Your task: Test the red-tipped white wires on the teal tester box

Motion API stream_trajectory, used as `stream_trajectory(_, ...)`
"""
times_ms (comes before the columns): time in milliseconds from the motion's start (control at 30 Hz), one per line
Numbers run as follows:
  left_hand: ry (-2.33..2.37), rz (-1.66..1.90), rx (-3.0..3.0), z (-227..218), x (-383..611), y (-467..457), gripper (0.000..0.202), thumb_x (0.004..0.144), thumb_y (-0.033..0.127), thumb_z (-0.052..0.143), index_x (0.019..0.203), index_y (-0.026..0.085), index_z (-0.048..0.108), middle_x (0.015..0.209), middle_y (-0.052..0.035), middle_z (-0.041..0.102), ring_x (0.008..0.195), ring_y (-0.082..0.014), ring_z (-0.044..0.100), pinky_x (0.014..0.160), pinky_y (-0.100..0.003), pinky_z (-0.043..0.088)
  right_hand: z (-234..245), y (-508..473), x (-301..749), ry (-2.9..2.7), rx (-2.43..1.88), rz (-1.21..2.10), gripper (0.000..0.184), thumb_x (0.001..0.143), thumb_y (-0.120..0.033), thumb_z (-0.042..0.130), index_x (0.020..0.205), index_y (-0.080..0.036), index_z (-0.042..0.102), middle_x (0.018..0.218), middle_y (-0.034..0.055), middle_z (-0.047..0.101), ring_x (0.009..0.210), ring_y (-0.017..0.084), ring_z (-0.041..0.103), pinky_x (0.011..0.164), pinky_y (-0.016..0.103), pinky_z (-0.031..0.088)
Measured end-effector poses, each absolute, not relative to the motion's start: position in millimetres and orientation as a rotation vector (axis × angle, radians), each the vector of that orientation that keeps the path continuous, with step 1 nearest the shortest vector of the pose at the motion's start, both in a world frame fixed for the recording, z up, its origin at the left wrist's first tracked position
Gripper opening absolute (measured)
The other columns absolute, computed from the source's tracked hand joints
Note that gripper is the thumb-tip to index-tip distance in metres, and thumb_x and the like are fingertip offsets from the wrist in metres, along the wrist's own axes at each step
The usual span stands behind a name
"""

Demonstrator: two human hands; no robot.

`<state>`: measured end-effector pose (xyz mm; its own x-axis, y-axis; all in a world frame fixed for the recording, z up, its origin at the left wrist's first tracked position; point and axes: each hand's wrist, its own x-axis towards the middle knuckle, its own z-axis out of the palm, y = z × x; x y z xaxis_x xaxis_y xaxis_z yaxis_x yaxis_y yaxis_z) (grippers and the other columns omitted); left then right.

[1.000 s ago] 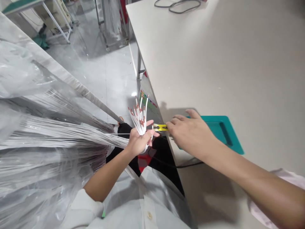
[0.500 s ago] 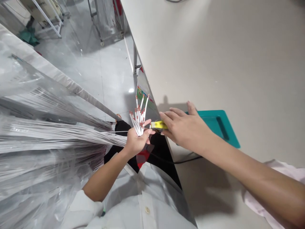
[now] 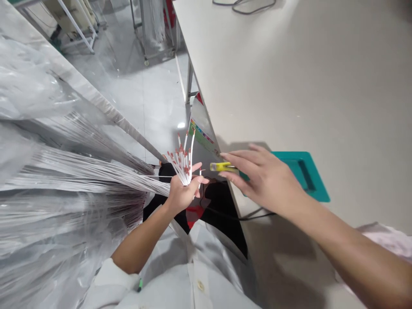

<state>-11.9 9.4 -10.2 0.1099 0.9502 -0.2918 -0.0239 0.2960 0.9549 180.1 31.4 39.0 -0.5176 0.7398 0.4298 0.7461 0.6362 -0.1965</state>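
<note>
My left hand [image 3: 182,193] is closed round a fanned bunch of thin white wires with red tips [image 3: 182,159], held just off the table's left edge. The wires run left into a long bundle [image 3: 80,180] lying in clear plastic. My right hand [image 3: 262,178] reaches left over the table edge, fingers stretched out, and holds a small yellow tool [image 3: 222,167] between thumb and fingers. The tool's tip sits a short gap to the right of the wire bunch.
A teal tray [image 3: 305,174] lies on the pale table [image 3: 305,86] behind my right hand. A black cable [image 3: 254,213] runs under my wrist; another cable loop [image 3: 244,6] lies at the far edge. Metal racks stand on the shiny floor [image 3: 151,90].
My right hand has opened its fingers and drawn slightly right, leaving a gap between the yellow tool and the wires. The left hand keeps its hold on the bunch.
</note>
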Motion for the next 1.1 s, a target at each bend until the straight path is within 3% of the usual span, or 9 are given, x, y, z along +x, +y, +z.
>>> stream_trajectory(67,1.187,0.959,1.036,-9,-19,5,0.047,0.079,0.033,0.057,0.123,0.015,0.054,0.080,-0.0064,0.072,0.040,-0.0053,0.048,0.043,-0.020,0.041,38,17,169,-2.135,-1.137,0.134,0.021,0.084,-0.022,0.055,0.104,-0.019,0.063,0.096,0.0081,0.069,0.086,0.019,0.065,0.074,0.031,0.052)
stream_trajectory(133,1.120,0.983,1.038,-6,-26,0,0.048,0.080,0.034,0.057,0.123,0.015,0.054,0.079,-0.0064,0.072,0.040,-0.0051,0.047,0.043,-0.021,0.040,31,6,155,-1.969,-1.149,0.477,0.017,0.084,-0.020,0.055,0.098,-0.020,0.066,0.090,0.0064,0.069,0.084,0.018,0.064,0.074,0.031,0.052)
stream_trajectory(333,0.936,0.898,0.984,4,-36,-11,0.052,0.076,0.032,0.060,0.124,0.013,0.053,0.068,-0.0029,0.067,0.038,-0.0062,0.049,0.037,-0.019,0.038,3,-1,124,-1.375,-1.048,1.575,0.015,0.081,-0.031,0.060,0.080,-0.019,0.070,0.067,0.0002,0.058,0.052,0.008,0.051,0.046,0.023,0.043)
stream_trajectory(500,0.884,0.841,0.996,1,-40,-16,0.049,0.076,0.031,0.060,0.123,0.016,0.056,0.066,-0.0022,0.064,0.038,-0.0059,0.049,0.036,-0.018,0.037,-4,-3,115,-0.961,-0.903,1.851,0.011,0.073,-0.028,0.069,0.067,-0.019,0.069,0.058,-0.0021,0.054,0.051,0.007,0.048,0.049,0.023,0.040)
stream_trajectory(633,0.920,0.823,1.029,-6,-39,-19,0.049,0.078,0.032,0.059,0.123,0.015,0.056,0.059,-0.0002,0.060,0.038,-0.0057,0.047,0.037,-0.018,0.037,-6,-7,113,-0.691,-0.947,1.981,0.018,0.064,-0.033,0.075,0.073,-0.018,0.071,0.050,-0.0033,0.052,0.044,0.006,0.042,0.045,0.021,0.036)
stream_trajectory(767,1.000,0.825,0.998,-12,-33,-20,0.054,0.077,0.037,0.061,0.126,0.015,0.053,0.067,-0.0028,0.064,0.040,-0.0064,0.048,0.039,-0.020,0.039,-10,-6,116,-0.904,-1.088,1.837,0.021,0.069,-0.036,0.071,0.078,-0.017,0.070,0.056,-0.0008,0.057,0.047,0.008,0.045,0.045,0.022,0.038)
stream_trajectory(900,1.284,0.983,0.876,-16,-30,-21,0.051,0.077,0.040,0.060,0.121,0.015,0.056,0.076,-0.0039,0.068,0.046,-0.0066,0.051,0.050,-0.022,0.044,-12,-8,121,-1.439,-1.267,1.085,0.014,0.078,-0.028,0.062,0.087,-0.020,0.068,0.082,0.0043,0.065,0.071,0.014,0.058,0.066,0.030,0.049)
stream_trajectory(1000,1.358,1.019,0.903,-13,-30,-21,0.041,0.079,0.039,0.057,0.110,0.013,0.062,0.070,-0.0026,0.067,0.044,-0.0064,0.048,0.050,-0.022,0.043,-12,-12,122,-1.745,-1.246,0.563,0.031,0.077,-0.020,0.061,0.108,-0.022,0.064,0.094,0.0065,0.063,0.083,0.017,0.059,0.074,0.031,0.050)
stream_trajectory(1100,1.303,0.915,0.984,-7,-30,-23,0.036,0.079,0.038,0.057,0.102,0.012,0.065,0.057,0.0008,0.060,0.044,-0.0079,0.048,0.047,-0.021,0.041,-10,-15,120,-1.822,-1.180,0.435,0.036,0.079,-0.015,0.058,0.114,-0.023,0.061,0.096,0.0070,0.061,0.084,0.017,0.059,0.075,0.031,0.051)
